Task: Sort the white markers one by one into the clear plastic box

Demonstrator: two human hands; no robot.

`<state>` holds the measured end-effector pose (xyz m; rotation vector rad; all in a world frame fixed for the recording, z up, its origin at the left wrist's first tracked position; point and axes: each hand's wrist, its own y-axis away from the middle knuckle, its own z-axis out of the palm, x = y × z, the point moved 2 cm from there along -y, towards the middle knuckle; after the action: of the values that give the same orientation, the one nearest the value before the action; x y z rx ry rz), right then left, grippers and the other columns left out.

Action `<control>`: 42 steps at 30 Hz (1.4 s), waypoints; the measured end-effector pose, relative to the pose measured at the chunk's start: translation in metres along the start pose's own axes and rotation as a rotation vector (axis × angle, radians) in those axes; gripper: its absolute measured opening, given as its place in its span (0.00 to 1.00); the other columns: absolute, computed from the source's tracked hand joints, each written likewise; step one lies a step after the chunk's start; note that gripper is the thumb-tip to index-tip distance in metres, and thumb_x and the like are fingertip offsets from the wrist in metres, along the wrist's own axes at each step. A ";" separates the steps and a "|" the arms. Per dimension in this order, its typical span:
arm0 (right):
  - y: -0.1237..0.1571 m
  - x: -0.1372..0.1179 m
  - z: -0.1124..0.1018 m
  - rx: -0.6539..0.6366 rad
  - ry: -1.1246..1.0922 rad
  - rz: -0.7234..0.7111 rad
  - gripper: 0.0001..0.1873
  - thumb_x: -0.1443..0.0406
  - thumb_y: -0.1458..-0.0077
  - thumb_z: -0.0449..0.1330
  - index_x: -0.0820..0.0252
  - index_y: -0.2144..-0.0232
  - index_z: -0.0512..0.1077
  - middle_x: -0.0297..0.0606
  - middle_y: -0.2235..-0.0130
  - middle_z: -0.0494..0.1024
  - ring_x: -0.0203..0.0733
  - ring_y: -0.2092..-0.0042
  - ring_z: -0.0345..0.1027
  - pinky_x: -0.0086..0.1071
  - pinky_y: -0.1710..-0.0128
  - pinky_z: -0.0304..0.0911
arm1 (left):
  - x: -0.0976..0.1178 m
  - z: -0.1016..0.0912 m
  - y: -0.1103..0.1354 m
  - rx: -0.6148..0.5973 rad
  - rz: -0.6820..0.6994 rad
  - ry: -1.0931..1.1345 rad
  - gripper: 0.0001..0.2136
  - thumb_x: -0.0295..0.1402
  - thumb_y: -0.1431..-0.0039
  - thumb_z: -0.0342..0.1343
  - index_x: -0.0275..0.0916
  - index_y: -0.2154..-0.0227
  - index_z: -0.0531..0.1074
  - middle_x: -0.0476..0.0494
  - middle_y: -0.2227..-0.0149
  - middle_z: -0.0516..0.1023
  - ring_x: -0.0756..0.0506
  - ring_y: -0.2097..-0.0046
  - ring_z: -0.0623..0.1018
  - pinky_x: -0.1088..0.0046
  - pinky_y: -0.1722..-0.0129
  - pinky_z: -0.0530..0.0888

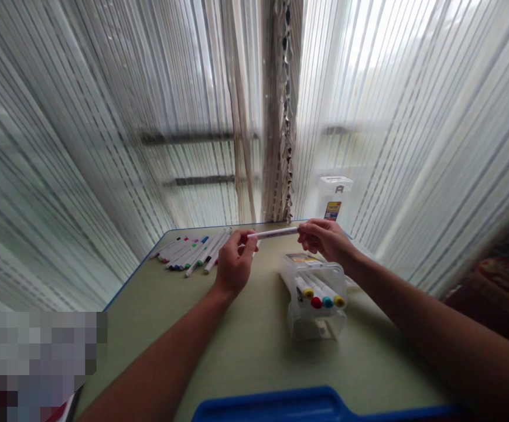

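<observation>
A white marker [276, 232] is held level above the table between my two hands. My left hand [235, 264] is closed on its left end, and the fingertips of my right hand [324, 239] pinch its right end. Just below my right hand lies a clear plastic case [296, 275] with its open end facing me. Several markers with yellow, red and teal [327, 302] ends lie inside it. Left of my left hand, a loose pile of white markers [188, 252] with coloured ends is spread on the table.
The pale green table [245, 351] has a blue edge. A second clear case [334, 196] stands upright at the back right. A blue tray-like rim [272, 404] crosses the near edge. Striped sheer curtains [184, 70] hang behind the table.
</observation>
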<state>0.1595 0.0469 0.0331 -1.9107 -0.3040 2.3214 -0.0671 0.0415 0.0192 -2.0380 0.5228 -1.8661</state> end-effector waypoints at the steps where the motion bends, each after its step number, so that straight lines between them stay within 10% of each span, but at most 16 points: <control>1: 0.000 0.000 0.000 -0.001 0.000 0.003 0.15 0.56 0.55 0.72 0.62 0.77 0.76 0.37 0.77 0.78 0.32 0.80 0.67 0.24 0.83 0.52 | 0.000 0.000 0.000 0.000 0.004 -0.001 0.13 0.42 0.38 0.56 0.36 0.60 0.73 0.48 0.71 0.73 0.55 0.78 0.67 0.79 0.79 0.65; 42: 0.002 -0.003 0.003 -0.055 0.003 0.006 0.16 0.56 0.58 0.74 0.61 0.73 0.77 0.37 0.75 0.79 0.33 0.79 0.67 0.25 0.84 0.52 | 0.002 -0.001 -0.002 0.046 -0.052 0.126 0.10 0.39 0.41 0.57 0.37 0.62 0.71 0.50 0.70 0.71 0.56 0.81 0.65 0.79 0.84 0.61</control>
<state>0.1575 0.0445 0.0361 -1.9425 -0.3664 2.3368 -0.0683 0.0426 0.0217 -1.9318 0.4585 -2.0277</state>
